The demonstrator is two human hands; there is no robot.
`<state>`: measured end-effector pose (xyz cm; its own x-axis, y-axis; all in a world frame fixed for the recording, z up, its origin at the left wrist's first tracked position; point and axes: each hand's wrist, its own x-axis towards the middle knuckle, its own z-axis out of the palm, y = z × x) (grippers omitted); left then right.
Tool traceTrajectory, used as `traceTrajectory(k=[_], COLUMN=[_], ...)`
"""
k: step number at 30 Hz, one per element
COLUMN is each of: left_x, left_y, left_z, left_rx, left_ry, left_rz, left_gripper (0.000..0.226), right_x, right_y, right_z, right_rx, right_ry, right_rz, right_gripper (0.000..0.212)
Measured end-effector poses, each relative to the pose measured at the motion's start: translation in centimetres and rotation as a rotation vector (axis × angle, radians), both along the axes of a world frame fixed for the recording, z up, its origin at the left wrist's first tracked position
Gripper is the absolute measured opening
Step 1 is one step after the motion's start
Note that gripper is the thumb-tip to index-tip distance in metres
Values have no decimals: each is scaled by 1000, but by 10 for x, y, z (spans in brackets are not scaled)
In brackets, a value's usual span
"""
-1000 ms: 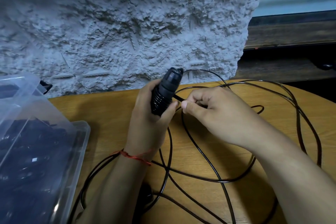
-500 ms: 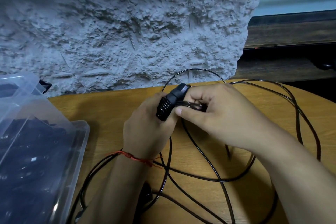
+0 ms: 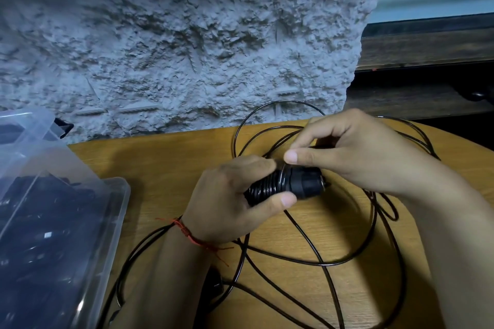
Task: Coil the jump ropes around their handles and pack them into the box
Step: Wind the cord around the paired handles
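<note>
Several rope loops (image 3: 324, 264) ring left hand (image 3: 230, 203) and right hand (image 3: 355, 152); box (image 3: 119, 211) beside.

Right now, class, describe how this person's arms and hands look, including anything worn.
Both forearms are bare; no sleeves show. The left hand and right hand wear no visible gloves or rings. A red thread with loose ends circles the left wrist.

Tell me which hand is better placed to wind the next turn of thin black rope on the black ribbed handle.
The right hand: it pinches the thin black rope beside the black ribbed handle, and the loose loops lie on its side. The left hand grips the handle.
</note>
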<state>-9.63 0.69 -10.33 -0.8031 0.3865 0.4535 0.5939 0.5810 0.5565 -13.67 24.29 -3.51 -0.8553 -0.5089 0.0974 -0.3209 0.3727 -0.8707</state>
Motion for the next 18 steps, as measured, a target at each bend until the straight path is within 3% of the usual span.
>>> traceTrajectory(k=[3,7,13,18], left_x=[-1,0,4,3], left_y=[0,0,8,9], left_z=[-1,-3,-1,3], left_rx=[42,212,455,559], left_ry=[38,-73,-236,-283], left_rz=[-117,-212,-232,-204], left_gripper=[40,44,59,60], right_x=[-2,-6,-10,-12], right_y=[4,3,-2,-2], right_z=[-4,-14,-26,-27], right_rx=[-39,-115,-239,-249], right_ry=[-145,-230,-440,-474], right_rz=[71,37,69,88], right_gripper=[16,22,17,20])
